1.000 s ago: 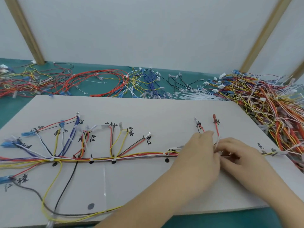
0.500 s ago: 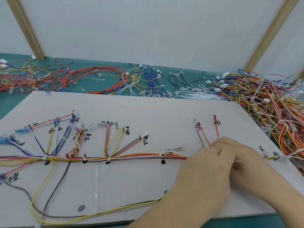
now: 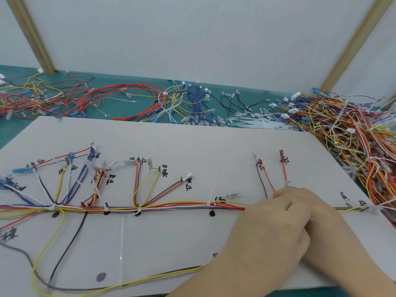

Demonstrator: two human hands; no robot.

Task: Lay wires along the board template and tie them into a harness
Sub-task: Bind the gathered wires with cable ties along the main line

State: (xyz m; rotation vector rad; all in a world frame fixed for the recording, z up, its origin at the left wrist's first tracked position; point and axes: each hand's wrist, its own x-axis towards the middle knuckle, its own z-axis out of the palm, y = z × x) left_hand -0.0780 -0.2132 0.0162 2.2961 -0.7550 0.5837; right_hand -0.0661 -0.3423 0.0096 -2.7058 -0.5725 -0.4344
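1. Both hands sit together on the right part of the flat pale grey board template, right over the main run of the harness.
2. The left hand lies in front, knuckles up and fingers curled down onto the bundled multicoloured wire trunk. What exactly it pinches is hidden under the fingers, but it covers the trunk where the wires vanish.
3. The right hand is tucked just behind and partly under the left. Its fingers are curled too; a thin white cable-tie tail pokes out between the two hands, and I cannot tell which fingers hold it.
4. The trunk runs left to right along the black line drawn on the board, already cinched by small white ties beside the black dots.
5. Branches fan upward from it to handwritten black labels: blue, yellow, red and brown leads.
6. Just beyond the fingers, a red wire with a dark red terminal and a black-and-red pair rise up the board.
7. A long yellow and black loop sags toward the near edge.
8. Beyond the board, a loose heap of white cable ties lies on the green tabletop, with a tangled pile of finished harnesses to the right.
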